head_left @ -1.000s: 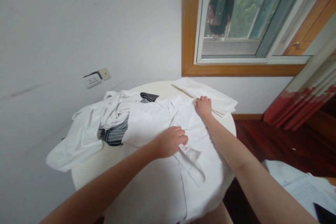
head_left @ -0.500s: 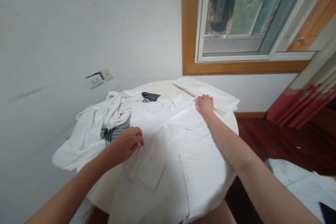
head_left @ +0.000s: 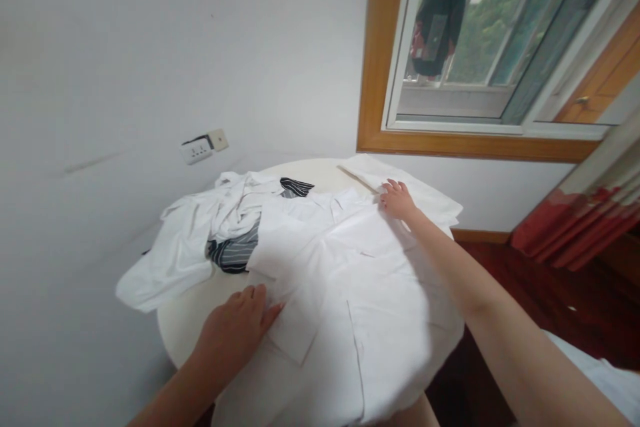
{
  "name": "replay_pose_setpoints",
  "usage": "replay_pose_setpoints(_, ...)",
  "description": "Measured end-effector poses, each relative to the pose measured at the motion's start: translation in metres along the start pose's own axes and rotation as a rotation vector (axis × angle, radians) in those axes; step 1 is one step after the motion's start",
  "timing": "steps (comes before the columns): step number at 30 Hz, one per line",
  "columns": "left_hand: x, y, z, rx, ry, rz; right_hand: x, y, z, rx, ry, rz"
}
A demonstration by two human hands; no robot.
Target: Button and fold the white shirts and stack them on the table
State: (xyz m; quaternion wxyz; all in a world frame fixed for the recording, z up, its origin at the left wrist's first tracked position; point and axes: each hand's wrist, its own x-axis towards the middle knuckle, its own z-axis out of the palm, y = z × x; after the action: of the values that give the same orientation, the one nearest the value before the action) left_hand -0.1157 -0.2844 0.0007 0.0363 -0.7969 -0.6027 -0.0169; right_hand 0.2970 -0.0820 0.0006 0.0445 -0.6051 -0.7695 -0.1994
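A white garment (head_left: 340, 280), possibly a coat or shirt with patch pockets and a front slit line, lies spread over a round table (head_left: 183, 320). My left hand (head_left: 237, 320) rests at the garment's left edge, its thumb stretched out over the cloth, apart from the curled fingers. My right hand (head_left: 399, 201) lies at the upper right shoulder with fingers a little spread; its underside is hidden. Just beyond it sits a flat folded white cloth (head_left: 425, 190).
Crumpled white clothes (head_left: 185, 227) and a dark striped cloth (head_left: 237, 250) lie on the table's left side. Behind stands a wall with a socket (head_left: 197, 150). A wood-framed window (head_left: 377, 47) and a red and cream curtain (head_left: 560, 220) are on the right.
My left hand has moved down along the garment's left edge, and its fingers have loosened from a pinch. My right hand's fingers have spread slightly. The view has shifted a little left.
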Motion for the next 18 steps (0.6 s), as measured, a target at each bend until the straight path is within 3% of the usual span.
replay_pose_setpoints(7,-0.007,0.005,-0.004,-0.031,-0.068,0.008,0.019,0.022,-0.004,0.018,-0.071,0.019)
replay_pose_setpoints(12,-0.009,-0.002,-0.005,-0.236,-0.161,0.039,0.017,0.025,0.0,0.041,-0.101,0.035)
replay_pose_setpoints(18,-0.001,-0.016,-0.019,-0.57,-0.106,0.045,0.012,0.023,0.006,0.021,-0.074,0.0)
